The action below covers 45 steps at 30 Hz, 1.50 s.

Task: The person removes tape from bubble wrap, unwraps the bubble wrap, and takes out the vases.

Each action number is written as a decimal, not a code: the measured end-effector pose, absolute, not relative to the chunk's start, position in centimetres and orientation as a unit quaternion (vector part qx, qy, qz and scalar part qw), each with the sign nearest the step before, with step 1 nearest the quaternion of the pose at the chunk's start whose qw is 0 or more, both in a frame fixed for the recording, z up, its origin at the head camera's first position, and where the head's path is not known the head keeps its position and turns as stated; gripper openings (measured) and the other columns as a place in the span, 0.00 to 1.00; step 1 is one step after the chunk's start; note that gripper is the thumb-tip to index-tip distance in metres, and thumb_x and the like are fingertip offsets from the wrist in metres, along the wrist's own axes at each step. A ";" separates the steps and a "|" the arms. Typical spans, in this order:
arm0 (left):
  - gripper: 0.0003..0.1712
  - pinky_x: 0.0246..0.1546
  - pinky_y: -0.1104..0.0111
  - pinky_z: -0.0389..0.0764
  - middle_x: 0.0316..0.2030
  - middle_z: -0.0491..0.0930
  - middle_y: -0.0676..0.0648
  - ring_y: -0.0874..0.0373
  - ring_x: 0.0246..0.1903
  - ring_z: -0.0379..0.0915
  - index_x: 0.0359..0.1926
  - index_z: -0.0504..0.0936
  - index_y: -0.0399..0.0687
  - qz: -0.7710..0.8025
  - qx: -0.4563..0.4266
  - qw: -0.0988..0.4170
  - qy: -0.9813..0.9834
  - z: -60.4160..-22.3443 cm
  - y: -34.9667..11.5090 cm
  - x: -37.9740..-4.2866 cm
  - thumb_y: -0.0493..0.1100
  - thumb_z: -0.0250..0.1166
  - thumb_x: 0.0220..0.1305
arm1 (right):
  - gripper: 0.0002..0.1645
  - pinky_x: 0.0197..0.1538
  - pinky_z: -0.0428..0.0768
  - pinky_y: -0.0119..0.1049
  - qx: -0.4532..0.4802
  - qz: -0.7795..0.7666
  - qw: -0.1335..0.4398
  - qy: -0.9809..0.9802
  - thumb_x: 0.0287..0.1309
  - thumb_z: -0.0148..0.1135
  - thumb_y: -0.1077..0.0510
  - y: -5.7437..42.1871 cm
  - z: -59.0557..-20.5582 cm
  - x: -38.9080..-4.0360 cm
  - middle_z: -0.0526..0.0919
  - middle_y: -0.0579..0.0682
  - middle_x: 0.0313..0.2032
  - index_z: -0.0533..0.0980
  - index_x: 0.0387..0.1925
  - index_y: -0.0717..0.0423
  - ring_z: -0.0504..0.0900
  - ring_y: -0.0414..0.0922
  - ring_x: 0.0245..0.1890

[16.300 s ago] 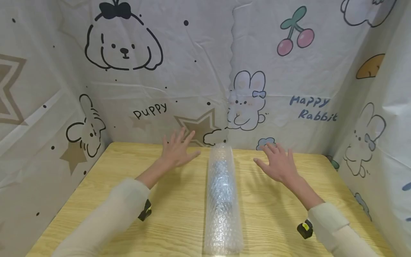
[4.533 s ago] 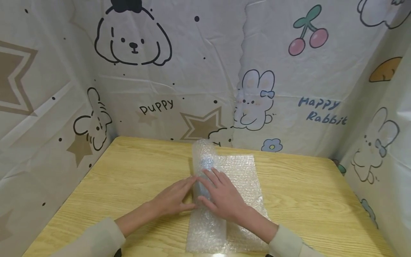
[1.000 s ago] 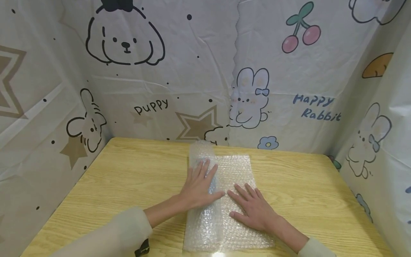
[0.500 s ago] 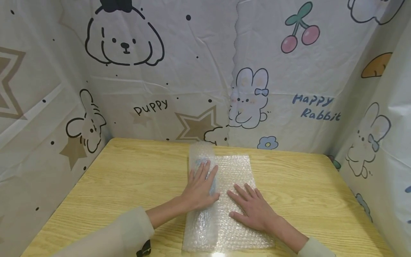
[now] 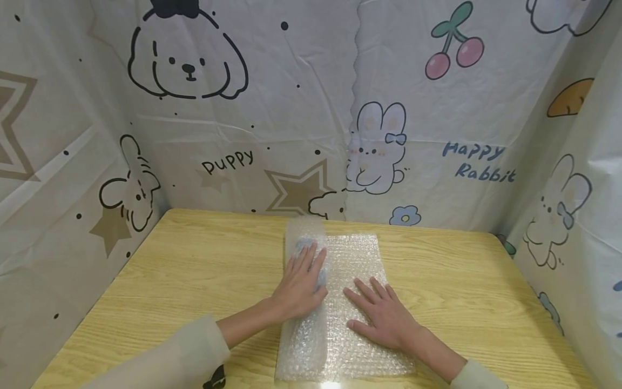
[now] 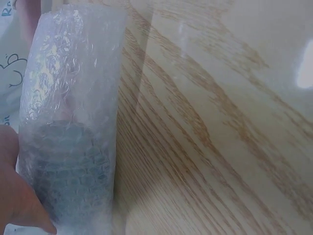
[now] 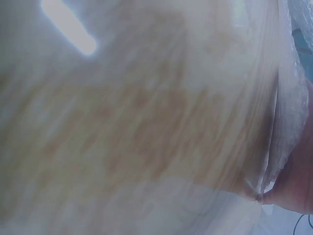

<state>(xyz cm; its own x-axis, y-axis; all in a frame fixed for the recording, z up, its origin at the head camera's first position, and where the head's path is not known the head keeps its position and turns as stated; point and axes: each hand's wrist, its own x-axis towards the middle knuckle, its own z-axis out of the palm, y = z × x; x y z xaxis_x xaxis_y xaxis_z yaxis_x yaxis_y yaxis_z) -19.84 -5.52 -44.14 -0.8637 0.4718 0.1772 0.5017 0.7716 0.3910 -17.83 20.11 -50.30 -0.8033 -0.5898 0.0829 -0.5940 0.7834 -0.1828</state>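
Observation:
A roll of bubble wrap (image 5: pixel 303 351) lies lengthwise on the table, a bluish item showing blurred inside it. In the left wrist view that item (image 6: pixel 68 171) looks grey-green through the bubbles; its kind is hidden. My left hand (image 5: pixel 298 289) rests over the roll with fingers extended, thumb along its right side. From the roll a flat flap of the wrap (image 5: pixel 352 254) spreads to the right. On this flap my right hand (image 5: pixel 384 319) lies with fingers spread. The right wrist view catches only a strip of wrap (image 7: pixel 291 112) and part of the hand at its edge.
The wood-grain table (image 5: pixel 214 243) extends on both sides of the wrap. A cloth with cartoon prints (image 5: pixel 272 108) hangs behind it and at both sides. A small black item (image 5: pixel 215 377) shows beneath the left sleeve.
Earlier both hands hovered apart from a closed roll; later both touched it, its flap spread rightward. Within the last second the left hand and roll's right edge shift slightly left; the right hand stays.

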 end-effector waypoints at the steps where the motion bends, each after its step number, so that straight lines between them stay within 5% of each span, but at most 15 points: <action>1: 0.44 0.73 0.43 0.42 0.76 0.42 0.31 0.37 0.75 0.37 0.77 0.49 0.36 -0.226 -0.259 0.036 -0.938 -44.1 -5.6 -19.8 0.46 0.56 0.66 | 0.42 0.69 0.52 0.69 0.313 0.100 0.010 -0.944 0.69 0.45 0.28 20.1 -50.3 -17.8 0.57 0.53 0.75 0.60 0.76 0.42 0.52 0.66 0.73; 22: 0.40 0.73 0.48 0.47 0.76 0.48 0.34 0.39 0.75 0.41 0.77 0.50 0.34 -0.318 -0.260 0.085 -0.908 -44.3 -8.6 -19.7 0.42 0.53 0.69 | 0.42 0.69 0.52 0.69 0.314 0.101 0.013 -0.944 0.69 0.45 0.29 20.2 -50.1 -17.6 0.58 0.54 0.75 0.61 0.76 0.42 0.52 0.67 0.73; 45: 0.42 0.74 0.52 0.45 0.77 0.44 0.38 0.43 0.76 0.40 0.78 0.47 0.36 -0.345 -0.235 0.075 -0.905 -44.7 -12.8 -19.2 0.37 0.54 0.68 | 0.42 0.69 0.51 0.69 0.319 0.101 0.014 -0.942 0.69 0.45 0.29 20.1 -50.1 -17.7 0.56 0.55 0.75 0.59 0.77 0.43 0.51 0.67 0.73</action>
